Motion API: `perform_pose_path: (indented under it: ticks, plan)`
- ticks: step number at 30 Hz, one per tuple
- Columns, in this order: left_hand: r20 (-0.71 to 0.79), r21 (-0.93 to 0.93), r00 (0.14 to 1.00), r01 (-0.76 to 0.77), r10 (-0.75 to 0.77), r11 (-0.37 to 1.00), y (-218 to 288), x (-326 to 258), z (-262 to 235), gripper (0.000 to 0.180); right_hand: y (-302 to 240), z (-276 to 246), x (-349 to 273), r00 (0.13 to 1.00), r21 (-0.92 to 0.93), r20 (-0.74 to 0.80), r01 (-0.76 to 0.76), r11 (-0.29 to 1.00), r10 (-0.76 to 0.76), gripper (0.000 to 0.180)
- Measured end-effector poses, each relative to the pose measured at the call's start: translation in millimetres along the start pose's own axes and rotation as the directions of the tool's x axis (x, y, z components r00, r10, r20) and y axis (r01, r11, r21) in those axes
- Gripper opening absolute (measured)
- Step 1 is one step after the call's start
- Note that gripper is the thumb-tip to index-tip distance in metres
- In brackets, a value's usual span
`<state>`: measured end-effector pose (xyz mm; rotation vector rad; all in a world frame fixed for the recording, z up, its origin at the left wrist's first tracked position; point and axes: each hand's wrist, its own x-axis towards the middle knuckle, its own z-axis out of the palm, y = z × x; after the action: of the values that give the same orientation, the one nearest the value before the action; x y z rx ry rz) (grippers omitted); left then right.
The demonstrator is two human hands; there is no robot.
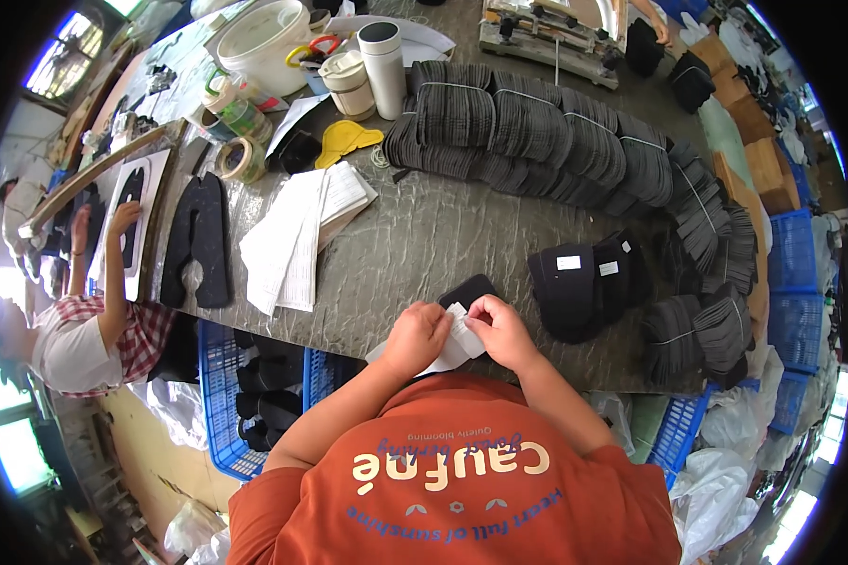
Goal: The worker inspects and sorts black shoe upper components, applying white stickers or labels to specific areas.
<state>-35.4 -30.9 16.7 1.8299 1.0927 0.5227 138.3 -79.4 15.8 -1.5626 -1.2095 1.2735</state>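
Across the dark table [443,226], I see banded bundles [537,132] of dark pieces curving round, then labelled black pads [563,292] at right. At the near edge, my left hand [418,334] and right hand [499,330] both pinch white label paper [457,350], just short of another black pad [468,290]. I judge the step as parting a label; next calls for steady left fingers and a careful right-hand peel.

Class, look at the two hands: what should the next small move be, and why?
Probably the right hand should peel a label from the white sheet, ready for the black piece just beyond. Both it and the left hand pinch at the sheet, and the labelled pieces to the right show small white patches.
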Motion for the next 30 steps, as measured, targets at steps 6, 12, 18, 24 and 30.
perform_pose_path:
  ticks: [6, 12, 18, 24, 30]
  plan:
    - [0.236, 0.339, 0.942, -0.31, 0.239, 0.888, -1.1, -9.1, -7.5, 0.01, 21.9, -9.7, 18.9, 0.968, 0.065, -0.245, -0.042, 0.997, 0.057, 0.005]
    - [0.27, 0.355, 0.905, -0.41, 0.328, 0.84, -5.3, -14.1, 5.3, 0.014, 35.4, -1.6, 24.5, 0.964, -0.007, -0.256, -0.071, 0.997, 0.067, 0.007]
    - [0.268, 0.341, 0.905, -0.41, 0.33, 0.846, -7.0, -13.0, 6.7, 0.015, 33.9, 3.5, 25.4, 0.963, 0.02, -0.257, -0.075, 0.997, 0.078, 0.007]
    - [0.302, 0.349, 0.9, -0.41, 0.313, 0.843, -5.0, -11.6, 6.6, 0.015, 43.8, 5.7, 26.7, 0.959, -0.07, -0.279, -0.079, 0.994, 0.056, 0.01]
    - [0.352, 0.427, 0.889, -0.432, 0.294, 0.794, 4.9, -6.8, 8.1, 0.017, 47.0, 5.6, 26.7, 0.955, -0.095, -0.294, -0.074, 0.993, 0.043, 0.01]
